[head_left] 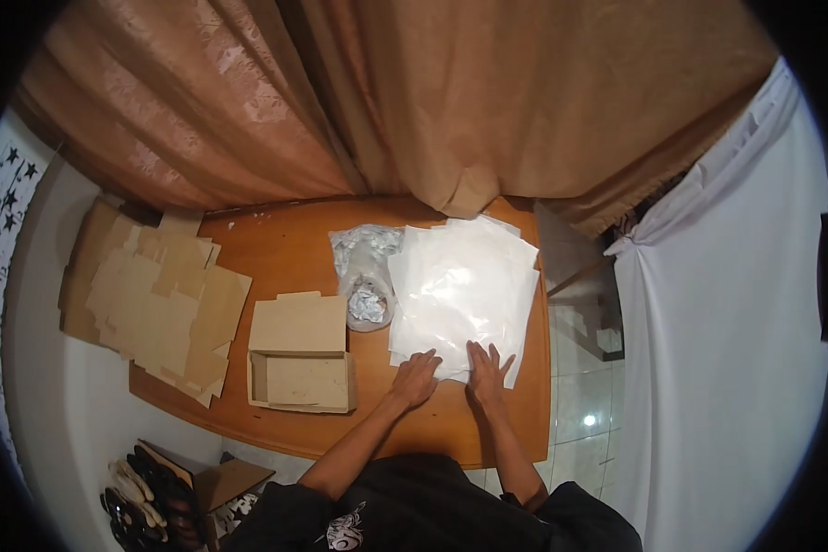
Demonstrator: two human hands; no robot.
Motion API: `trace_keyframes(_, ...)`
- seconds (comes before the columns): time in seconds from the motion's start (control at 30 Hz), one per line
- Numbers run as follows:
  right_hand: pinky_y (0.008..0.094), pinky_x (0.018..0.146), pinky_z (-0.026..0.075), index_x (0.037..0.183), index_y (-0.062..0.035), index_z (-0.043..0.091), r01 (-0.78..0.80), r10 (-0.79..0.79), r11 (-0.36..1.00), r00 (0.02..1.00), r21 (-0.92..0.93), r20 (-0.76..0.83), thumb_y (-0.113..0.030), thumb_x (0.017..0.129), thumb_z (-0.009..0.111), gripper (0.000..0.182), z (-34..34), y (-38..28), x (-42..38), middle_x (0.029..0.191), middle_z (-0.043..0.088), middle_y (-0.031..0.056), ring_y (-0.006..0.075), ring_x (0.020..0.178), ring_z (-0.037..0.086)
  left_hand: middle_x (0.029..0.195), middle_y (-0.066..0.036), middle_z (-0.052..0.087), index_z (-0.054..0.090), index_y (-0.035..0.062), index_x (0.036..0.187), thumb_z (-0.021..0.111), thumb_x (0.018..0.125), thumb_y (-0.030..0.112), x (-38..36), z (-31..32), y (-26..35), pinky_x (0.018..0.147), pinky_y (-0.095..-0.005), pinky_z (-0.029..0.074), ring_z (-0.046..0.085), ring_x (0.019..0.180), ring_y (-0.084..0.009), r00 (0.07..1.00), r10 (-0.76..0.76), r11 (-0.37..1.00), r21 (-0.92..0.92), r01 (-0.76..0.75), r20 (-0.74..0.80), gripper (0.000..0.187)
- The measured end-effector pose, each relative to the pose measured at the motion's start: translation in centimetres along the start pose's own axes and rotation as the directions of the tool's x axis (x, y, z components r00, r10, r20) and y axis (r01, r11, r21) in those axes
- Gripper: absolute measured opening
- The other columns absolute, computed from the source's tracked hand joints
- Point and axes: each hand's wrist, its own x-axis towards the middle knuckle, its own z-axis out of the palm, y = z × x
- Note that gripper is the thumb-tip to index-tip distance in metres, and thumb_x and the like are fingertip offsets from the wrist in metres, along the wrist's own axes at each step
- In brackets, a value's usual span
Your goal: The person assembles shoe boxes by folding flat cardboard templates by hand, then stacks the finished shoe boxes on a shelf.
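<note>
Nearest are the person's black shirt (423,506), with a pale print at the chest, and, low on the left, several shoes (143,492) beside a piece of brown board (235,483). The 2 bare forearms reach forward over the near edge of the wooden table (285,253). The left hand (417,379) lies palm down on the near left part of a stack of glossy white sheets (465,285), its fingers stretched forward and close together. The right hand (488,370) rests on the near edge of the same stack, fingers apart, closed on nothing. The sheets lie at the right of the table, their edges uneven. Well left of the hands is 1 cardboard box (299,379), its lid open on the far side. Farther left, flat cardboard pieces (161,299) overlap in a pile. Just left of the sheets is a clear plastic bag (368,308) with silvery contents. Beyond the table hangs a brown curtain (524,101); white cloth (718,322) hangs on the right, past floor tiles (581,386).
</note>
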Motion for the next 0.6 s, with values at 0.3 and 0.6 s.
trace_keyframes(0.3,0.0670,0.115,0.012,0.126,-0.0084,0.062,-0.022,0.033,0.989,0.997,0.147,-0.074,-0.003,0.089,0.056,0.038,-1.2,-3.5,-0.8,0.116,0.065,0.0102,0.0320,0.124,0.051,0.142,-0.014,0.047,0.050,0.0115,0.138,0.072,0.085,0.022,-0.4,-2.4,2.7,0.107,-0.0519,0.033,0.041,0.135,-0.0305,0.980,0.052,0.991,0.128,-0.028,-0.192,0.059)
trace_keyframes(0.6,0.0482,0.109,0.030,0.132,-0.0029,0.058,0.249,-0.217,0.936,0.965,0.250,-0.151,-0.011,0.089,0.063,0.044,-6.9,-11.4,-0.8,0.108,0.065,0.0114,0.0271,0.105,0.059,0.119,-0.009,0.063,0.063,0.0087,0.122,0.062,0.083,0.004,-5.1,-8.5,2.7,0.102,-0.0467,0.034,0.056,0.120,-0.0251,0.772,0.176,0.984,0.138,-0.116,-0.610,0.040)
